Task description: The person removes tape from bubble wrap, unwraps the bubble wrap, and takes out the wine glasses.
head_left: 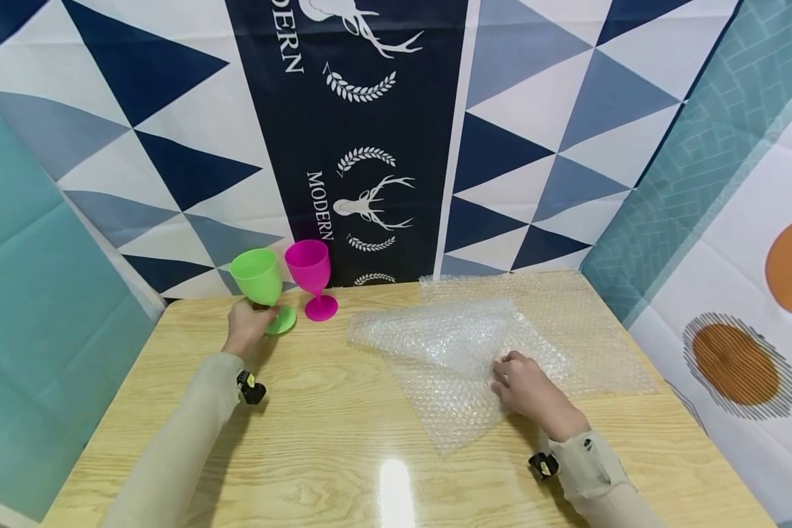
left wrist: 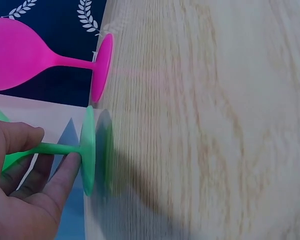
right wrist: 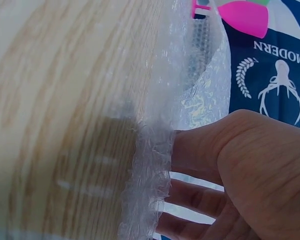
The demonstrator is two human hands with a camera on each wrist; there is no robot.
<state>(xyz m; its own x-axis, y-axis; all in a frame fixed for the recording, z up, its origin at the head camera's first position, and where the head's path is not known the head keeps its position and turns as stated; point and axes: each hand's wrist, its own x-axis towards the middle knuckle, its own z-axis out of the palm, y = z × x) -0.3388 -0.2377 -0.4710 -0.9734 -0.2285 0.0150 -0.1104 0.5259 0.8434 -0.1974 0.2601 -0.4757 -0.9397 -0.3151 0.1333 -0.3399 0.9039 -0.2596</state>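
In the head view my left hand [head_left: 247,323] is at the back left of the table. It pinches the stem of a light green plastic goblet [head_left: 257,275], which tilts slightly. In the left wrist view, the green base [left wrist: 88,150] sits just off the tabletop, with its shadow beside it. Close by, a magenta goblet [head_left: 308,265] stands upright. At the right, my right hand [head_left: 528,389] rests its fingertips on a loosely folded sheet of clear bubble wrap [head_left: 435,345]. The right wrist view has the thumb and fingers [right wrist: 195,195] against a layered part of this wrap [right wrist: 150,175].
Another flat layer of bubble wrap [head_left: 607,345] spreads over the table's back right. The wooden table [head_left: 330,440] meets a patterned wall cloth [head_left: 396,147] behind. Cloth panels stand at the left [head_left: 46,293] and right [head_left: 732,279] sides.
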